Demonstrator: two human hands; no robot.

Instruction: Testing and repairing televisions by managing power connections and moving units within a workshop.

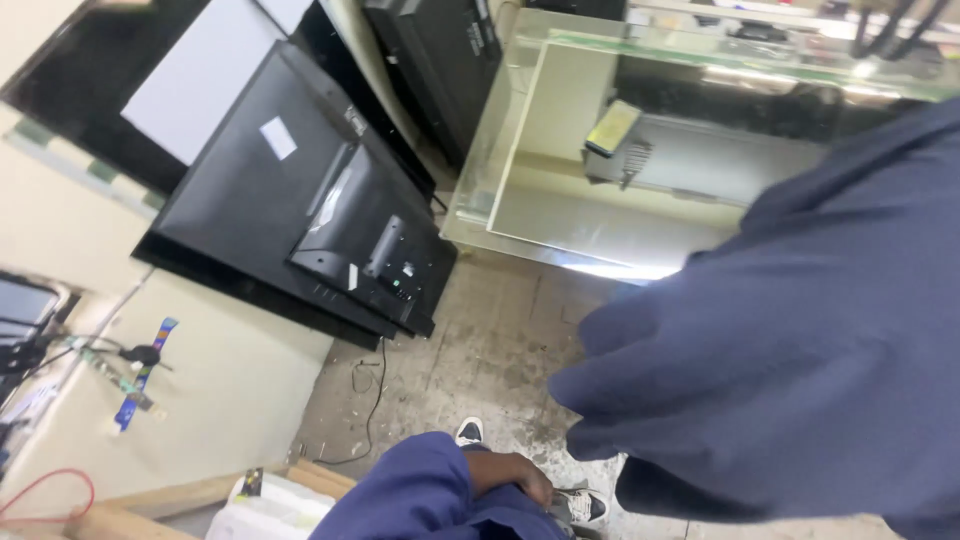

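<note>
Looking down, we find our left hand low by our knee, just beside a sneaker. The fingers are curled, and we cannot tell whether they grip anything. Our right sleeve hides the other hand. Below lies a stained concrete floor; flat televisions lean on the wall near a glass cabinet.

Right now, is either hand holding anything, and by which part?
Nothing visibly held. One hand rests on the blue-clad leg, fingers curled down. The other hand is out of view behind the blue sleeve.
</note>
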